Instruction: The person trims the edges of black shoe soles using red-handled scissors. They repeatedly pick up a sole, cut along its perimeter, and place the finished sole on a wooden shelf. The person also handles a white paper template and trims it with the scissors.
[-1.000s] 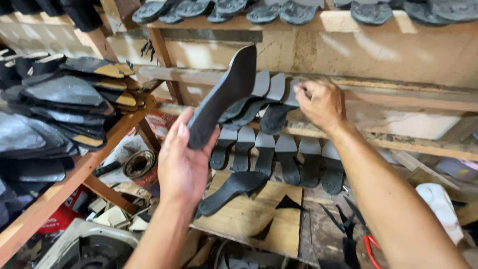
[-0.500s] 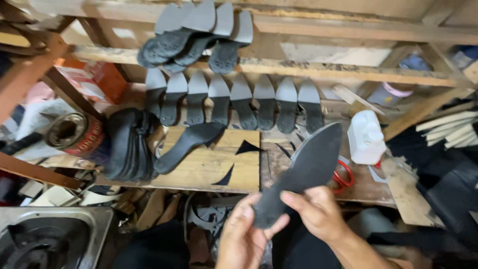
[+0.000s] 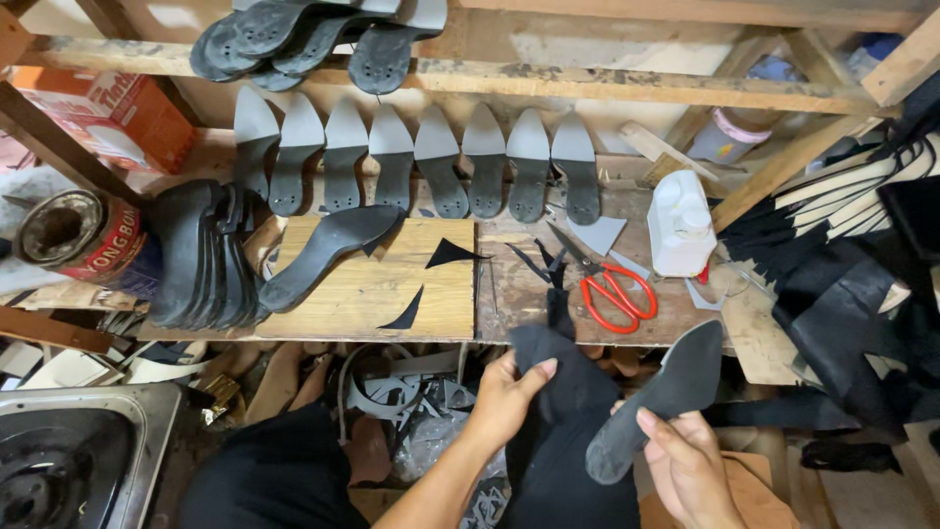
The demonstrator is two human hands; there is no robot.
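My right hand (image 3: 687, 470) grips a dark grey shoe sole (image 3: 658, 396) near the bottom right, its toe pointing up and right. My left hand (image 3: 506, 394) pinches the top edge of a piece of black fabric (image 3: 566, 421) that hangs down between both hands. Above them, on the workbench (image 3: 519, 294), lies a wooden board (image 3: 392, 289) with another black sole (image 3: 323, 252) and black offcuts on it. Red-handled scissors (image 3: 607, 289) lie to the right of the board.
A row of grey insoles (image 3: 416, 162) leans against the back wall under a shelf with more soles (image 3: 313, 34). A stack of black soles (image 3: 201, 255), a tin can (image 3: 73, 235), a white plastic bottle (image 3: 681, 225) and piled black material (image 3: 862, 284) surround the bench. A metal stove (image 3: 69, 460) sits lower left.
The view swung down from the shelf to the bench. The sole went from my left hand to my right and dropped low right; my left hand now holds black fabric.
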